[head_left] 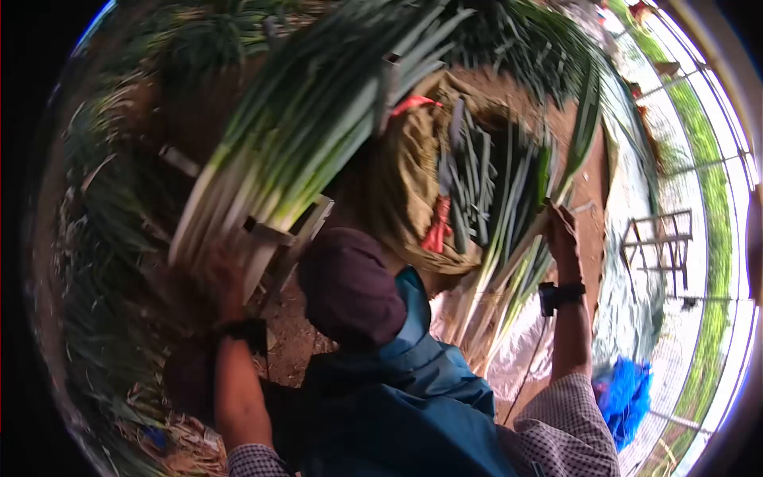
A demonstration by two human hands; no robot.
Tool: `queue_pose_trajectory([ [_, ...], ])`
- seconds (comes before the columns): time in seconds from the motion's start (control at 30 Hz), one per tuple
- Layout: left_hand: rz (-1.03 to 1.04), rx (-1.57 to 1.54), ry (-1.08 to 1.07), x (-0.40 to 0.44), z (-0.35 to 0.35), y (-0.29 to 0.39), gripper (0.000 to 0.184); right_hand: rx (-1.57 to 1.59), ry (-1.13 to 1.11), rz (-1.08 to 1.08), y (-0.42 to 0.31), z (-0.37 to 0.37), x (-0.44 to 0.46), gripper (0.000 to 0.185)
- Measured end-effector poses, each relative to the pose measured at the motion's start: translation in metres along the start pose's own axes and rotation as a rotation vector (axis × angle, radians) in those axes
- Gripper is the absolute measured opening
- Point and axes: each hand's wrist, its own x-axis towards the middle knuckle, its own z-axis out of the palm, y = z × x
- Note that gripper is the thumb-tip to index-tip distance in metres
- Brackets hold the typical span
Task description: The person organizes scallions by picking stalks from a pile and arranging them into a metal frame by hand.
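A large bundle of leeks (pixel 290 119) lies across a frame at the upper left, its white ends pointing down and left. My left hand (pixel 222 274) is at those white ends, blurred, its fingers not clear. On the right, my right hand (pixel 559 226) is closed round a long leek (pixel 574 155), whose green leaves reach upward. Between the hands, an open brown sack (pixel 405 175) holds cut green leaf pieces (pixel 474 175). A blade with a red-wrapped handle (pixel 438 225) rests at the sack's side. More leeks (pixel 485 290) lie below the right hand.
A dark purple rounded shape (pixel 350 286) and blue cloth (pixel 405 397) fill the lower middle. Leek leaves (pixel 509 48) are piled at the top, with more greenery at the left. A metal rack (pixel 660 238) and a blue plastic bag (pixel 624 397) are on the right.
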Motion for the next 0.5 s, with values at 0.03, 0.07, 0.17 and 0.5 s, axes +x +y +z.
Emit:
queue_pose_trajectory([
  [0.03, 0.124, -0.045, 0.477, -0.007, 0.024, 0.002, 0.035, 0.014, -0.028, -0.076, -0.022, 0.021, 0.016, 0.026],
  [0.07, -0.016, -0.100, 0.361, 0.001, -0.010, 0.031, 0.028, -0.014, -0.044, -0.105, -0.049, 0.040, 0.033, 0.026],
  [0.17, -0.280, -0.233, 0.296, 0.022, -0.091, 0.104, 0.017, 0.162, -0.435, -0.143, -0.115, 0.084, 0.111, 0.022],
  [0.5, -0.389, -0.240, 0.239, 0.024, -0.112, 0.118, 0.022, 0.508, -0.646, -0.232, -0.213, 0.448, 0.107, 0.017],
])
